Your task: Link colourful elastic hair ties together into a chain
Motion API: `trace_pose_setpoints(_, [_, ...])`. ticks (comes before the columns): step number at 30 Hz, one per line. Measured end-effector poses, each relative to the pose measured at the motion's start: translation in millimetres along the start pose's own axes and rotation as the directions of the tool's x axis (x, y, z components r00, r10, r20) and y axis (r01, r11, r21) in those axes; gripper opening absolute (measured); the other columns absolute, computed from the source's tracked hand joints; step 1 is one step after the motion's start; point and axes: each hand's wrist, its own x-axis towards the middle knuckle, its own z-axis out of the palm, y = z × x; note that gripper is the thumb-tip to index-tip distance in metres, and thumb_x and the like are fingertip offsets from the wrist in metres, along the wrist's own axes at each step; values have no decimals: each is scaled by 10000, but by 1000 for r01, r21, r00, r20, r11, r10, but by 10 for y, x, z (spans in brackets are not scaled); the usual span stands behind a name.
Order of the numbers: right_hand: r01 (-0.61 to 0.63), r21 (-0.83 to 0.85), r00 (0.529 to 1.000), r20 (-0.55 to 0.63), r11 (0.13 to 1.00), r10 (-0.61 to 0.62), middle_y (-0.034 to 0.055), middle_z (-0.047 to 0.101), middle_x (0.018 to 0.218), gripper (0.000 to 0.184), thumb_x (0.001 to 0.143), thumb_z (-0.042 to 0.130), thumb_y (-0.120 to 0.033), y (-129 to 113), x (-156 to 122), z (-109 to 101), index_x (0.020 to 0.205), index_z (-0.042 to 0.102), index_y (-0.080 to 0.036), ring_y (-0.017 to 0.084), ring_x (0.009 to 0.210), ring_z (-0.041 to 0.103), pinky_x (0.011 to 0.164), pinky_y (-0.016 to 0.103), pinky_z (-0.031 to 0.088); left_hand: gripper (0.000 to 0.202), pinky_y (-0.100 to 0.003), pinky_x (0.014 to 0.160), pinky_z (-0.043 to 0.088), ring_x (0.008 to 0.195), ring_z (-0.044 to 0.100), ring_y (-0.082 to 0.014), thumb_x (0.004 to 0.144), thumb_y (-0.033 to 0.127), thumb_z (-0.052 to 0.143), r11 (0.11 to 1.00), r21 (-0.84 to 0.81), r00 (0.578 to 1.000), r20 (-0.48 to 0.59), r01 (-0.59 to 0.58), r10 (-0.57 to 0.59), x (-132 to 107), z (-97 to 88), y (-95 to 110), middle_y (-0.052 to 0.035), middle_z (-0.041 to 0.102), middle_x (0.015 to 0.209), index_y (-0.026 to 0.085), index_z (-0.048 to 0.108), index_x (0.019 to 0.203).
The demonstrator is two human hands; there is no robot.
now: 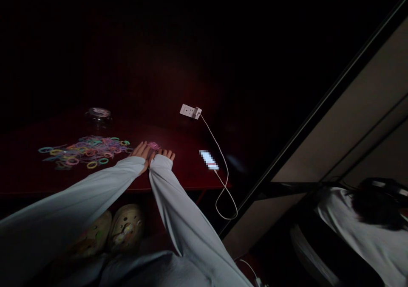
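My left hand [140,153] lies low over the dark red table with its fingers stretched out. It is between a pile of colourful hair ties [83,149] and a small bunch of pink bands [154,145]. Just to its right, my right hand [164,154] rests with its fingers apart, close to the near side of the pink bunch. I see nothing held in either hand, though the space between the palms is partly hidden. Rings in teal, yellow, pink and green lie tangled with thin purple strands in the pile.
Behind the pile stands a clear lidded jar [99,113]. A white power socket [190,111] feeds a white cable [217,144] to a lit phone [208,160] on the right. Clogs [126,226] show below the table edge. Another person [366,232] is at the lower right.
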Motion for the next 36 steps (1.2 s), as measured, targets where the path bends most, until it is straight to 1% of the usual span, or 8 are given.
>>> trace_pose_setpoints(3, [10,8,1000,25,1000,-10,252,639,1586,576,1047,471,-291,23,-12,-3,1550,640,-65,376,1535,525,1292,585,368,719,-530,1355,369,1652,403,-396,976,243,383,1000,15,1000,25,-7,7,-19,-35,-5,-305,450,1725,-103,524,1591])
trace_pose_setpoints(8, [45,24,999,22,999,-46,263,578,1649,685,1002,521,-281,82,-45,-15,1643,528,-39,385,1558,508,1302,591,353,727,-514,1332,399,1639,433,-383,999,265,371,998,44,996,84,-37,33,-50,-123,3,-295,473,1714,-89,501,1620])
trace_pose_setpoints(13, [-63,-10,996,62,998,64,289,468,1718,743,1038,492,-354,223,-66,-102,1668,455,37,387,1639,430,1343,599,304,762,-514,1346,356,1660,385,-408,1041,343,357,995,99,994,111,-32,21,-81,-203,56,-345,406,1734,-131,450,1631])
trace_pose_setpoints(19, [-112,4,986,122,994,110,229,453,1742,755,1066,495,-512,370,-51,-149,1672,497,-61,351,1629,465,1324,565,373,795,-472,1347,344,1661,384,-407,1036,396,388,984,178,989,141,28,-54,-56,-131,26,-361,421,1718,-142,464,1616])
trace_pose_setpoints(22, [-136,13,980,146,991,133,201,428,1764,723,1065,500,-516,379,-31,-95,1675,518,-129,357,1638,452,1333,586,354,809,-482,1337,362,1650,402,-415,1024,414,398,976,214,982,171,42,-80,-25,-54,-25,-354,421,1719,-135,478,1612])
trace_pose_setpoints(30, [-4,25,998,64,1000,3,127,559,1700,568,1099,467,-416,370,-117,-106,1604,625,-211,309,1618,486,1356,520,336,802,-446,1336,361,1605,481,-395,1051,415,345,963,270,978,199,5,-61,9,-121,-12,-360,524,1645,-158,479,1596])
trace_pose_setpoints(34, [69,-40,994,85,997,-65,167,621,1636,550,1078,460,-356,331,-121,-220,1539,676,-146,318,1614,484,1379,556,277,785,-467,1336,369,1589,507,-390,1040,395,348,953,300,975,203,31,-95,25,-160,14,-337,553,1630,-138,498,1596])
trace_pose_setpoints(36, [135,-53,990,48,990,-132,208,679,1563,521,1028,514,-305,299,-83,-252,1457,727,-101,306,1566,537,1371,532,297,809,-450,1342,358,1597,494,-393,1037,409,355,955,295,971,217,31,-98,15,-188,22,-354,531,1640,-165,481,1593])
